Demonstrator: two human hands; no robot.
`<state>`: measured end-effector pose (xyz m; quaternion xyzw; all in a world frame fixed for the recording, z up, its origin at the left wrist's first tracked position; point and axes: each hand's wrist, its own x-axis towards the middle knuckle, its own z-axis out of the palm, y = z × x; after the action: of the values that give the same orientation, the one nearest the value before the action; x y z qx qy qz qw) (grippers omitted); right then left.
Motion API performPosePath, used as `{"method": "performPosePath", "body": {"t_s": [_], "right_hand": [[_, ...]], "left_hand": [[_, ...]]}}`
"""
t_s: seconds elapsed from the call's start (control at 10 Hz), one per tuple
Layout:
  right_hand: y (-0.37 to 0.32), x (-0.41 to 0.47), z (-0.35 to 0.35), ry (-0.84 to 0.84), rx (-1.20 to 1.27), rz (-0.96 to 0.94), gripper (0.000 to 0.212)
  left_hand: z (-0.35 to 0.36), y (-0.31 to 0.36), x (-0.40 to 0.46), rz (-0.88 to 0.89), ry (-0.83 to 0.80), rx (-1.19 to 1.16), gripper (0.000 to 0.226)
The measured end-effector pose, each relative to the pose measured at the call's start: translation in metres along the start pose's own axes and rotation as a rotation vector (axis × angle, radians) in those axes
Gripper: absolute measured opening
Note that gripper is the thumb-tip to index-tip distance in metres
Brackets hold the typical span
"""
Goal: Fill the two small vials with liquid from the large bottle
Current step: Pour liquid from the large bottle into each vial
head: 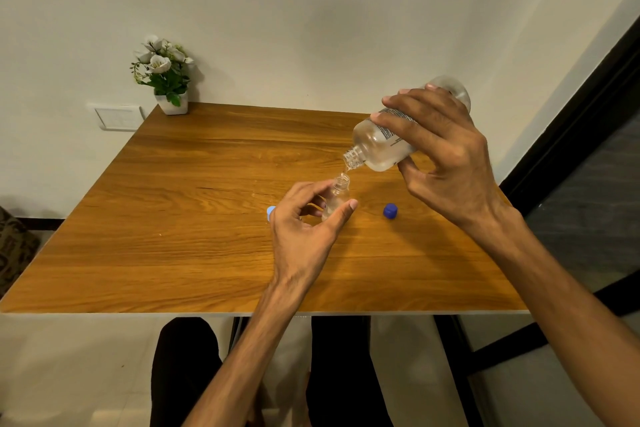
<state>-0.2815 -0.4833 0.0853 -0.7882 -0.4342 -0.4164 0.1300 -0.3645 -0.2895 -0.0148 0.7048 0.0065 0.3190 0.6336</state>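
A small clear vial [337,196] stands upright on the wooden worktop [173,218], a little right of the middle, with its mouth open. The left hand [304,218] holds it from the near side: the grip is a loose pinch, with the thumb on the right of the vial and the curled fingers on the left, so the hand covers most of the lower body of the vial. Just above the vial, the large bottle [384,142] is tilted with its open neck pointing down and to the left, and a thin stream of clear liquid falls from the neck to the vial mouth. The right hand [443,156] has a firm grip around the bottle, fingers spread over the top and the printed label, thumb under it, and it hides the middle part of the bottle. A dark blue cap [390,211] lies on the worktop just right of the vial, apart from both hands. A light blue thing [270,212] shows behind the left hand; most of it is hidden, so I cannot tell what it is. At the far left corner of the worktop stands a white pot with white flowers [166,76], well apart from the hands. On the wall beside it is a white switch plate [117,116].
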Motion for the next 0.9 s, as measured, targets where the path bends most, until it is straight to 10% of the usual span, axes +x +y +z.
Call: {"method": "performPosePath", "body": {"t_s": [0.9], "right_hand": [[-0.0006, 0.001, 0.0009, -0.004, -0.017, -0.043, 0.051]], "left_hand": [[0.0001, -0.0018, 0.0005, 0.001, 0.004, -0.006, 0.036]]}}
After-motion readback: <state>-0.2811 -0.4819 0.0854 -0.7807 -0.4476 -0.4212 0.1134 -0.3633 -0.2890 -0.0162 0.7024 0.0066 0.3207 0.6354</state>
